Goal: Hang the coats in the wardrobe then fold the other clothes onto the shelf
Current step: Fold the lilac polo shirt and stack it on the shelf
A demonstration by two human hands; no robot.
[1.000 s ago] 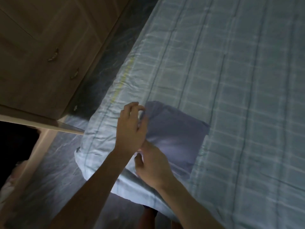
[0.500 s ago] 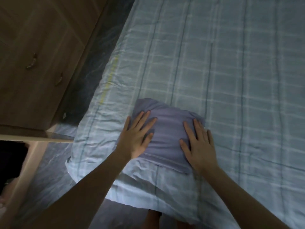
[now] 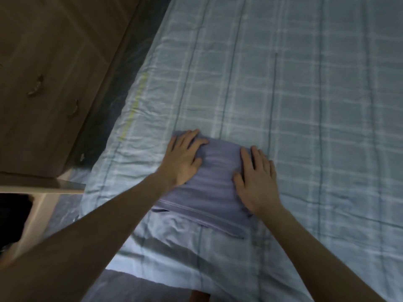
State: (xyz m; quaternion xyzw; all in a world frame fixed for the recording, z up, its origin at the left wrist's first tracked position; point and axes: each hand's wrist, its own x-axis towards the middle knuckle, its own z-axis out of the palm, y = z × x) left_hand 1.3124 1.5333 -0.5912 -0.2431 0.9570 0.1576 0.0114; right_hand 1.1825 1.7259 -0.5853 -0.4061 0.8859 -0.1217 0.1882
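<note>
Folded purple garment [image 3: 214,182] near the bed [image 3: 305,105] corner, left hand [image 3: 182,159] and right hand [image 3: 255,179] spread flat pressing it; lifting carelessly toward the wardrobe [image 3: 43,83] could undo the folds.

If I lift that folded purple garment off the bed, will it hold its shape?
Probably not: the garment looks soft and thin, creasing under the left hand and right hand. It is likely light, and its loose lower hem may flop open.

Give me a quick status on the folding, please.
Left hand and right hand flat on garment. Garment folded, on bed. Nothing in the way.
</note>
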